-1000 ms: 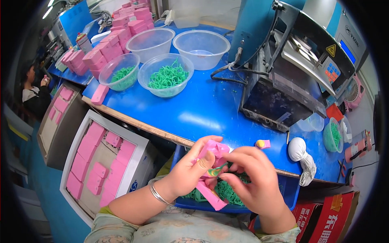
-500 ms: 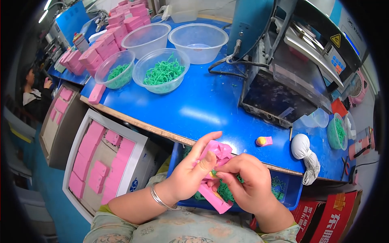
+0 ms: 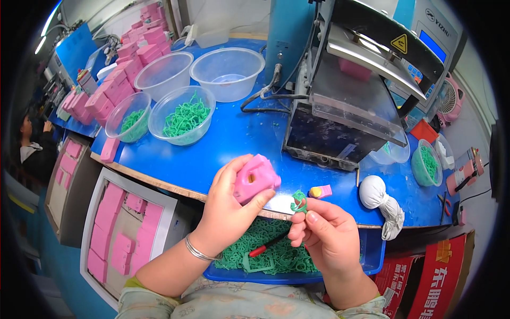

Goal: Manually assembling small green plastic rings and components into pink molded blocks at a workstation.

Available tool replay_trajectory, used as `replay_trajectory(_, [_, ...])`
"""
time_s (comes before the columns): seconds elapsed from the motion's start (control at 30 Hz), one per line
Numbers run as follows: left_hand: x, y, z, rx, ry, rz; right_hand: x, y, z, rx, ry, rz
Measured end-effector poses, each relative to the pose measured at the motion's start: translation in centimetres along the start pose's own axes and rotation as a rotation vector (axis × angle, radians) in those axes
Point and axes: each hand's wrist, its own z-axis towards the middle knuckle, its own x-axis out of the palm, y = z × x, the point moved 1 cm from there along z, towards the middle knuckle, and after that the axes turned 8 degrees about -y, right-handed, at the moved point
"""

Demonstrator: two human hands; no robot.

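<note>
My left hand grips a pink moulded block with a hole in its face, above the front edge of the blue table. To its right, my right hand pinches a small tangle of green rubbery strands between thumb and fingertips. Below both hands is a blue bin full of loose green strands. A tool with a red and black handle lies on them. Beyond my right hand, a small pink piece with a yellow knob rests on the table.
Clear bowls, two with green strands, stand at the back left beside stacked pink blocks. A press machine fills the back right. A white cloth bundle lies near the edge. A white-framed tray of pink blocks stands lower left.
My hands have moved apart. The pink block has risen in my left hand and its hanging flap no longer shows. My right hand has drawn away with green strands. The view has shifted right.
</note>
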Motion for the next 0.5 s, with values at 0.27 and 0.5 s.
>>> replay_trajectory(0.27, [-0.6,-0.8,-0.1,0.406,-0.025,0.575,0.6,-0.5,-0.5,-0.064,0.01,-0.158])
replay_trajectory(0.5, [-0.7,-3.6,-2.4,0.43,-0.018,0.178,0.9,-1.6,-1.0,-0.357,0.025,-0.407])
